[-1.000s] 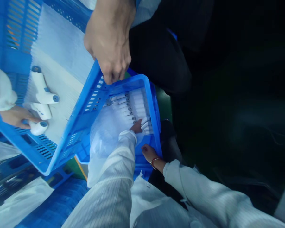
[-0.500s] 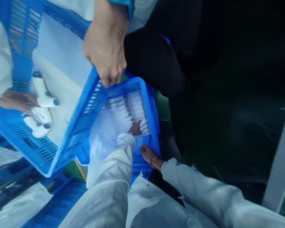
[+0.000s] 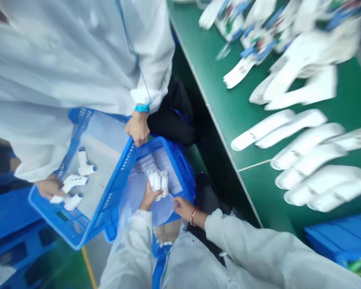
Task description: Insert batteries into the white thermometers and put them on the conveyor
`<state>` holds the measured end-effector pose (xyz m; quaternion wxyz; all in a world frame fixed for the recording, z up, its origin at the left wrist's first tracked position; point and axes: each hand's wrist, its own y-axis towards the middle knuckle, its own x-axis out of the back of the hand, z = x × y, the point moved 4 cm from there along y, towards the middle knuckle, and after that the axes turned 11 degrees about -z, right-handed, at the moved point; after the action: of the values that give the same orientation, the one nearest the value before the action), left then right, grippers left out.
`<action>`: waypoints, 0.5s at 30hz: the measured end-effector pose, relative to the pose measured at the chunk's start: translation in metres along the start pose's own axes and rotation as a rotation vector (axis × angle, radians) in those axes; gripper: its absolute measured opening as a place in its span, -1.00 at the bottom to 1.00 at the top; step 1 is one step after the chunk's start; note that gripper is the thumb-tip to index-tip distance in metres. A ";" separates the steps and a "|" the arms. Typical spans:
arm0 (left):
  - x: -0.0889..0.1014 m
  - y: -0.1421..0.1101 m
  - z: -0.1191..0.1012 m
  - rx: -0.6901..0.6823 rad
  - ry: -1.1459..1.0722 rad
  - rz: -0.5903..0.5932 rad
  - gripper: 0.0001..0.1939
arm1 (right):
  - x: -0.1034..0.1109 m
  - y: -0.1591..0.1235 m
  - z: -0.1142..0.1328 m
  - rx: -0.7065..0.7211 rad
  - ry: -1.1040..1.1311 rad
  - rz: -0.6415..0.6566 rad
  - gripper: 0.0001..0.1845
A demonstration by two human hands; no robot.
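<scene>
My left hand (image 3: 148,197) is shut on a bunch of several white handheld thermometers (image 3: 158,184), holding them above a clear plastic liner (image 3: 165,212). The liner lines a blue plastic crate (image 3: 180,160), where more white devices (image 3: 147,164) lie in rows. My right hand (image 3: 183,208), with a red bracelet, rests open on the liner near the crate's rim. A co-worker's hand (image 3: 137,128) grips the rim of a tilted blue crate (image 3: 114,176). Their other hand (image 3: 49,186) is beside white thermometers (image 3: 75,180) lying on sheeting in that crate.
A green workbench (image 3: 228,120) runs along the right, with a pale edge. White moulded pieces (image 3: 303,152) and printed packaging (image 3: 252,44) lie on it. A blue crate (image 3: 339,237) sits at the lower right. A co-worker's white coat (image 3: 63,68) fills the upper left.
My view has swung up and back, showing the bench at the right. My left hand has lifted a bunch of white devices out of the crate. My right hand stays near the rim.
</scene>
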<state>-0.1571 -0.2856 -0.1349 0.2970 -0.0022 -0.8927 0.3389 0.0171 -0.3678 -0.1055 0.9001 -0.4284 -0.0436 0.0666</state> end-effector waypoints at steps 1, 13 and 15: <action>0.006 -0.014 -0.014 -0.023 -0.044 -0.029 -0.18 | 0.010 -0.010 0.011 0.031 0.009 -0.037 -0.60; -0.077 -0.211 -0.226 -0.263 -0.432 0.212 -0.10 | 0.181 -0.209 0.096 0.555 0.451 -0.462 -0.62; -0.101 -0.248 -0.251 -0.266 -0.484 0.321 -0.13 | 0.210 -0.238 0.078 0.495 0.561 -0.570 -0.68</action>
<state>0.1084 -0.3458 0.1104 0.0156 -0.1013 -0.9622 0.2524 0.2338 -0.4239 0.1331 0.9346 -0.1735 0.1027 -0.2930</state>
